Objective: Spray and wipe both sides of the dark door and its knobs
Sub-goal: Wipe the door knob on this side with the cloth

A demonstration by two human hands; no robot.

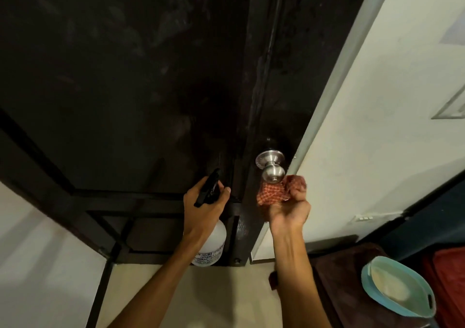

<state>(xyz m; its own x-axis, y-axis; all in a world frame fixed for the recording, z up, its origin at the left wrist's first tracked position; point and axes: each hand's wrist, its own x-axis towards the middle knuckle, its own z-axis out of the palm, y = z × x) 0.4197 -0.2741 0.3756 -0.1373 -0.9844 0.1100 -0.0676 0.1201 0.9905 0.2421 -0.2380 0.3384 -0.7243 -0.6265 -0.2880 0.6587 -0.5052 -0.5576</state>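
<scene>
The door (125,75) stands in front of both hands. Its knob (273,172) sits just above the right hand (292,209), near the door's right edge. The cloth (274,191) is bunched in that hand and touches the underside of the knob. Just left of it, the left hand (201,209) holds the spray bottle (211,247), nozzle head above the fingers and body hanging below the palm, close to the door. Crossing bars (113,227) run left of and below the left hand. The wall (377,126) lies right of the right hand, with a switch plate (363,218) at hand level. A basin (400,287) lies lower right, beyond the right forearm.
</scene>
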